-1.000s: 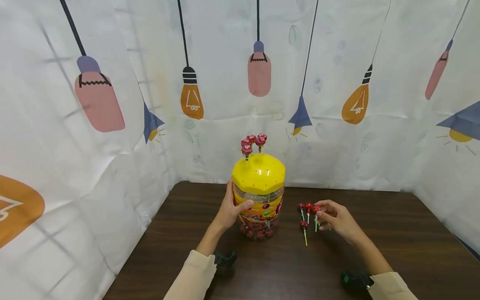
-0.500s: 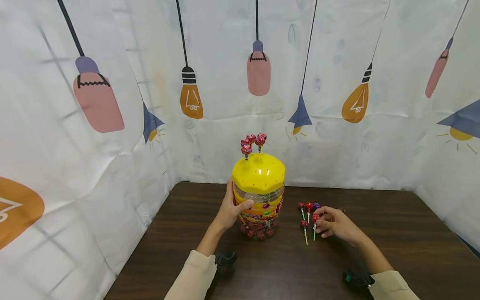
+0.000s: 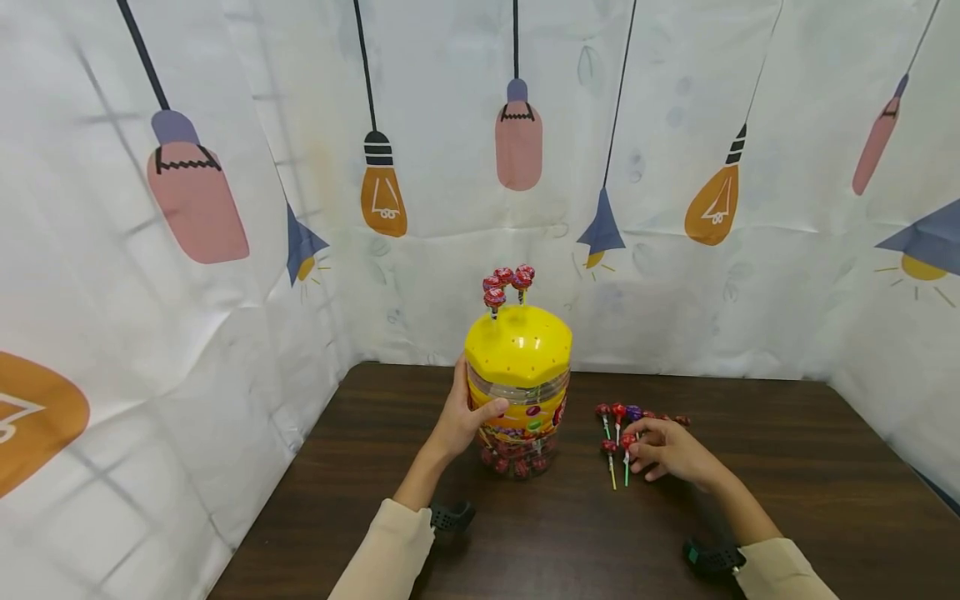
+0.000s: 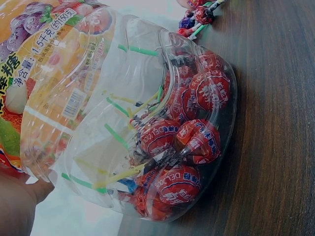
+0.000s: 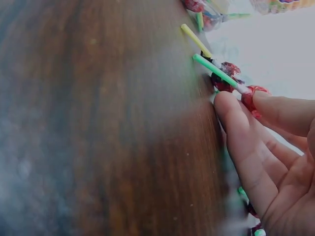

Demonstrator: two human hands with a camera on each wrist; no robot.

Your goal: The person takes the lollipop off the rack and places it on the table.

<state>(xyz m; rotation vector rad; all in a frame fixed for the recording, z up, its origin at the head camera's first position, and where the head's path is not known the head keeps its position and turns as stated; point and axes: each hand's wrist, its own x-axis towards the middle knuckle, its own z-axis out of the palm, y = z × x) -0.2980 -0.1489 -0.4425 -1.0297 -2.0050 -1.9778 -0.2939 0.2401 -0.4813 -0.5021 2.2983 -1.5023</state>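
Right of the jar (image 3: 519, 393), which the left hand (image 3: 461, 421) is gripping, the nearer right hand (image 3: 667, 452) is pinching a lollipop (image 3: 627, 460) by its head (image 5: 249, 101), its green stick (image 5: 215, 71) pointing toward the person.

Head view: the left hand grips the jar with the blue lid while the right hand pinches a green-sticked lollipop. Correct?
The colour is wrong: the lid is yellow, as the head view shows. The left hand grips the jar; the right hand pinches the lollipop.
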